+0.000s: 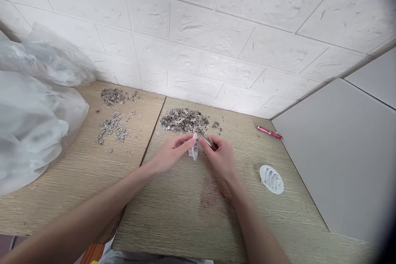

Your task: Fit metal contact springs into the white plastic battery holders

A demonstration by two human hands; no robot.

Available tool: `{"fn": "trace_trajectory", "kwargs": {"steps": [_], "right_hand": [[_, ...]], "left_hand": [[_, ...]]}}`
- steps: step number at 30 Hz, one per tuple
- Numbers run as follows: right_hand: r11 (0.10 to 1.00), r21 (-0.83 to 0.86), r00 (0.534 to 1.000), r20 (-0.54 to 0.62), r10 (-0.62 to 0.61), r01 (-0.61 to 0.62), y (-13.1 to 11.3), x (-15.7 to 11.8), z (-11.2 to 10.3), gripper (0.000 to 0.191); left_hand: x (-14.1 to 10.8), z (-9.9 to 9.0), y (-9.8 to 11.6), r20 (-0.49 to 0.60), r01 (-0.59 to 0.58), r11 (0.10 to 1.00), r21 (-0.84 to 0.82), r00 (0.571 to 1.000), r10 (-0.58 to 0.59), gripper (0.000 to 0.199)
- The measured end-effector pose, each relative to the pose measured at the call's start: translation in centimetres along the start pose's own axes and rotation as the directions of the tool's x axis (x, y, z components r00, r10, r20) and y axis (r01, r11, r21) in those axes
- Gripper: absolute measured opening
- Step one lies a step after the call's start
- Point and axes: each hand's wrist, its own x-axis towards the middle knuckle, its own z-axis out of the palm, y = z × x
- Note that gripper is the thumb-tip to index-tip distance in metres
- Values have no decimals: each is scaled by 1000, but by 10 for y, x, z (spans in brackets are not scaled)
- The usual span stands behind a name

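Tabletop (173, 214) with wood grain fills the near side. To the right lies a white oval disc (272, 180), slanting from upper left to lower right, small metal bits in its slots. Farther on, at centre, the left hand (175, 148) pinches a white plastic piece (195, 153) between thumb and fingers, narrow edge upward, long axis running away from the person, face turned rightward. The right hand (221, 154) grips a slim metal tool (209, 142), its tip angled forward-left beside the piece; whether they touch, I cannot tell. At left bulges a translucent bag (34, 128), contents indistinct. Beyond the hands sits a heap of metal parts (185, 120), before a white brick-patterned wall (192, 62).
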Motion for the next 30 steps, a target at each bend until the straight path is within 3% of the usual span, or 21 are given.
{"fn": "trace_trajectory", "kwargs": {"steps": [6, 10, 14, 19, 30], "right_hand": [[997, 59, 994, 102, 41, -47, 7, 4, -7, 32], [999, -2, 997, 72, 40, -40, 13, 6, -10, 32], [977, -191, 996, 28, -87, 91, 14, 6, -13, 25], [896, -349, 960, 43, -276, 273, 14, 7, -16, 19], [867, -422, 962, 56, -267, 265, 13, 4, -3, 23]], "left_hand": [[5, -4, -5, 9, 19, 993, -120, 1000, -18, 42], [8, -7, -6, -31, 82, 977, -198, 995, -90, 41], [13, -12, -3, -21, 119, 961, -248, 991, -128, 39], [17, -16, 4, -60, 124, 955, -270, 988, -146, 37], [19, -17, -4, -20, 77, 969, -235, 996, -84, 35]]}}
